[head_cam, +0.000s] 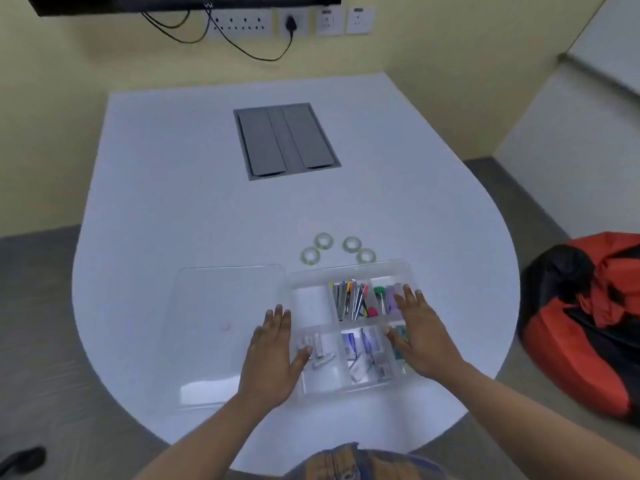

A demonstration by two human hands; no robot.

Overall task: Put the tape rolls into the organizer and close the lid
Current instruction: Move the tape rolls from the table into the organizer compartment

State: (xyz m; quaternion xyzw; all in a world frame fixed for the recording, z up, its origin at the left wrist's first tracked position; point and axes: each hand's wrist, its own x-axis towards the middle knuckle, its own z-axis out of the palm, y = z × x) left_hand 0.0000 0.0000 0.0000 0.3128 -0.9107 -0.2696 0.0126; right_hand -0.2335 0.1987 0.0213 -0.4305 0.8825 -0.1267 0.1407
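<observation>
White table (194, 188) against a yellow wall, socket strip up top, grey hatch (286, 142) set into the middle, red-and-black bag (588, 323) on the floor to our right. We stand at the near rounded edge.

Clear organizer (349, 271) sits close to us, open. Its lid (221, 306) lies flat just left of the tray, touching along the shared edge, probably hinged there, so closing looks like a flip to the right. Compartments hold pens, small tubes, packets and white bits; the far-left one (310, 304) looks empty, likely the slot for the tape.

Four tape rolls (323, 240) lie flat on the table just beyond the organizer's far edge, clustered, apart from each other, none inside yet. The right-hand one (366, 255) is nearly at the rim.

Our left hand (273, 355) rests palm down over the seam between lid and tray, fingers spread and flat, gripping nothing. Our right hand (420, 336) lies over the tray's right compartments, fingers also spread, holding nothing. Both look placed to steady or square up the box before we reach.

We judge the task at its start: no roll placed, lid off to the side. Next we reach past the tray for the rolls.
</observation>
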